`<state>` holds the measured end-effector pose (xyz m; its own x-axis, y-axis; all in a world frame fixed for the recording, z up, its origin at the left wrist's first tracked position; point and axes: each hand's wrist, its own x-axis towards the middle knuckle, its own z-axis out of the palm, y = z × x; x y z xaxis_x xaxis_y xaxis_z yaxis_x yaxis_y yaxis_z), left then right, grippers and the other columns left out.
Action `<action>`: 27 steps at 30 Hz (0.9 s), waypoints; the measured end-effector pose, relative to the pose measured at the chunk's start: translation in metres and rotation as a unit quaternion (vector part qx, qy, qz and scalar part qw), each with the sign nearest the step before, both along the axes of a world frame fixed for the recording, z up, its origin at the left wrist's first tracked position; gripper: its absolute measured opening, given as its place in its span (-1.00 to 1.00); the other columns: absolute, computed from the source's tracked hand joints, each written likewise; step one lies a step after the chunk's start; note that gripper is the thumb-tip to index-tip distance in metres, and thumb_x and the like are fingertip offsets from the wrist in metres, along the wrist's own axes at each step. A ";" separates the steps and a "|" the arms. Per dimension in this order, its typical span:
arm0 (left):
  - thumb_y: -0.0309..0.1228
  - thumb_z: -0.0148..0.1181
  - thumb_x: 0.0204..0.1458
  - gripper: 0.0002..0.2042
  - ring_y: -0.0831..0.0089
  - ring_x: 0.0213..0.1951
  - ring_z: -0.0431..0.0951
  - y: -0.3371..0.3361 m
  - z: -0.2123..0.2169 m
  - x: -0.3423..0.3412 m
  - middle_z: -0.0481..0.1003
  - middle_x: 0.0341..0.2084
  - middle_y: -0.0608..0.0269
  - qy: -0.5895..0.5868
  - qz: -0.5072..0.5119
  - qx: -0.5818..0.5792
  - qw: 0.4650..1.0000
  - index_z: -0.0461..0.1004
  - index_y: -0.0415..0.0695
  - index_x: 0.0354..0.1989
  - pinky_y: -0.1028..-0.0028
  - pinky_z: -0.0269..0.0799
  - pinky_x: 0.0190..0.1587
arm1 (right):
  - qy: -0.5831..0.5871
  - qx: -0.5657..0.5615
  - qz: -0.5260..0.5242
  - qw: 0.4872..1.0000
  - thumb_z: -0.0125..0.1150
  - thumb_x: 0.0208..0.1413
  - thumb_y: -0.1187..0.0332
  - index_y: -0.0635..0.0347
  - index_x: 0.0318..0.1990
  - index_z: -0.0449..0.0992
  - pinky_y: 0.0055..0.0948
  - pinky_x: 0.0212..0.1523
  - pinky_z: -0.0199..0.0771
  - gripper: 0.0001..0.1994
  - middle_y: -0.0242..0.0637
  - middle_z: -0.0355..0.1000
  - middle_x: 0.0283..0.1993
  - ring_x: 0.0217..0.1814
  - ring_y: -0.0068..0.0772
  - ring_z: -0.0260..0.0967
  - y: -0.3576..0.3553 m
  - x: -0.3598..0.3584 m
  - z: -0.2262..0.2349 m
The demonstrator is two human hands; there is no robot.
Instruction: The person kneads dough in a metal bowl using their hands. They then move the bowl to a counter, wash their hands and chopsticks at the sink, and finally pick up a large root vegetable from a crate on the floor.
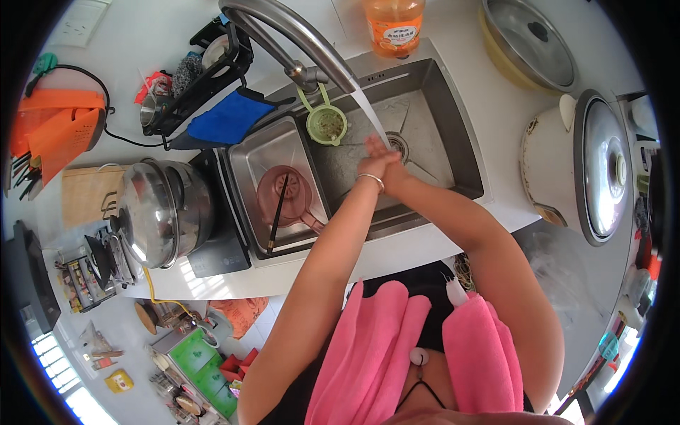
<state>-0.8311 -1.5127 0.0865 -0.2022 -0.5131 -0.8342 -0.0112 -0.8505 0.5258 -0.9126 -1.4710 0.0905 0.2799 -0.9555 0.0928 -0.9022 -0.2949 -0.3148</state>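
Leftmost, I see an orange knife block [53, 131] and a lidded steel pot [164, 212] on the white tabletop [425, 248]. Next, a steel basin [273, 180] in the sink holds a pink scoop [287, 195] with dark chopsticks [276, 212] lying across it. A green strainer [326, 124] hangs at the sink's [439, 120] divider. Under the tap's [290, 32] water stream [372, 117], my left hand [374, 164] and right hand [386, 170] touch each other over the drain, fingers pressed together, palm to palm, holding nothing. Farther right sit an orange soap bottle [394, 25], a glass-lidded yellow pot [528, 42] and a white rice cooker [577, 166].
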 end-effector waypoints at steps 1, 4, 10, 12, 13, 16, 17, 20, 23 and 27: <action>-0.39 0.35 -0.09 -0.43 0.07 -0.06 0.51 0.000 -0.003 0.004 0.47 -0.10 -0.15 0.075 0.017 0.029 0.997 0.30 -0.31 0.10 0.20 0.41 0.03 | -0.067 0.032 -0.005 0.997 0.00 0.11 0.31 0.28 0.26 0.25 -0.20 0.34 0.05 -0.46 0.08 0.14 0.32 0.35 -0.04 0.12 0.010 0.002 -0.004; -0.43 0.23 0.04 -0.71 0.13 -0.17 0.55 -0.002 -0.011 0.016 0.53 -0.23 -0.02 0.230 0.058 0.108 0.966 0.39 -0.26 -0.09 0.12 0.44 0.02 | -0.216 0.070 -0.027 0.974 -0.02 0.07 0.38 0.34 0.26 0.23 -0.29 0.35 0.04 -0.45 0.04 0.17 0.31 0.38 -0.10 0.08 0.024 0.007 -0.001; -0.29 0.15 0.11 -0.80 0.24 -0.35 0.54 0.003 0.012 -0.001 0.54 -0.41 0.09 0.345 0.153 0.048 0.925 0.46 -0.19 -0.34 0.16 0.47 -0.02 | -0.867 0.235 -0.246 0.364 -0.05 -0.05 0.60 0.40 0.16 0.31 -0.36 0.31 0.12 -0.49 -0.05 0.29 0.19 0.32 -0.18 0.14 0.024 0.005 0.039; -0.22 0.11 0.15 -0.74 0.23 -0.39 0.52 0.005 0.039 -0.022 0.51 -0.49 0.12 0.332 0.221 0.070 0.914 0.46 -0.18 -0.42 0.17 0.48 -0.07 | -0.907 0.192 -0.277 0.253 -0.04 -0.06 0.63 0.38 0.16 0.31 -0.34 0.30 0.14 -0.48 -0.07 0.29 0.19 0.32 -0.19 0.15 0.030 -0.003 0.041; -0.18 0.08 0.16 -0.71 0.23 -0.40 0.51 -0.002 0.028 -0.014 0.49 -0.52 0.13 0.371 0.183 0.056 0.909 0.45 -0.17 -0.42 0.17 0.48 -0.10 | -0.915 0.186 -0.275 0.229 -0.04 -0.07 0.64 0.36 0.16 0.32 -0.33 0.29 0.15 -0.48 -0.09 0.29 0.19 0.31 -0.19 0.15 0.027 0.002 0.046; -0.08 -0.01 0.20 -0.64 0.22 -0.46 0.47 -0.023 -0.004 0.004 0.43 -0.58 0.16 0.409 0.095 0.024 0.907 0.41 -0.14 -0.42 0.19 0.47 -0.18 | -0.866 0.187 -0.255 0.388 -0.02 -0.09 0.68 0.33 0.15 0.32 -0.31 0.27 0.18 -0.47 -0.12 0.30 0.18 0.30 -0.20 0.16 0.017 0.009 0.049; -0.05 -0.04 0.21 -0.62 0.21 -0.48 0.46 -0.027 -0.001 0.000 0.42 -0.60 0.16 0.374 0.083 0.019 0.923 0.40 -0.14 -0.42 0.20 0.46 -0.19 | -0.822 0.178 -0.245 0.482 -0.02 -0.10 0.70 0.32 0.15 0.33 -0.30 0.27 0.19 -0.47 -0.14 0.30 0.18 0.30 -0.20 0.17 0.016 0.008 0.048; -0.10 -0.07 0.24 -0.65 0.21 -0.42 0.47 -0.021 0.028 -0.024 0.43 -0.53 0.13 0.227 0.144 0.050 0.962 0.39 -0.16 -0.34 0.19 0.46 -0.16 | -0.375 0.034 -0.082 0.923 -0.01 -0.02 0.62 0.26 0.27 0.19 -0.23 0.32 0.13 -0.41 -0.09 0.17 0.30 0.37 -0.11 0.07 0.019 -0.021 0.044; -0.14 -0.10 0.28 -0.67 0.24 -0.26 0.49 -0.011 0.035 -0.025 0.46 -0.38 0.13 0.145 0.222 0.018 0.964 0.35 -0.21 -0.18 0.23 0.45 -0.07 | -0.090 0.056 -0.019 0.994 0.02 0.03 0.51 0.23 0.33 0.10 -0.13 0.39 -0.06 -0.37 -0.10 0.04 0.39 0.47 -0.09 -0.09 0.029 -0.035 0.050; -0.34 -0.07 0.27 -0.76 0.23 -0.08 0.47 0.008 0.029 -0.014 0.46 -0.15 0.08 0.234 0.164 -0.065 0.956 0.37 -0.31 -0.13 0.28 0.44 0.04 | 0.100 0.096 0.044 0.989 -0.01 0.05 0.43 0.24 0.36 0.04 0.03 0.45 -0.33 -0.34 -0.15 -0.10 0.47 0.54 -0.11 -0.28 0.038 -0.045 0.069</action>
<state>-0.8451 -1.5042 0.1158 -0.3483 -0.7056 -0.6172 0.5077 -0.6954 0.5085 -0.9573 -1.4329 0.1594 0.3575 -0.9212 -0.1538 -0.9256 -0.3274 -0.1901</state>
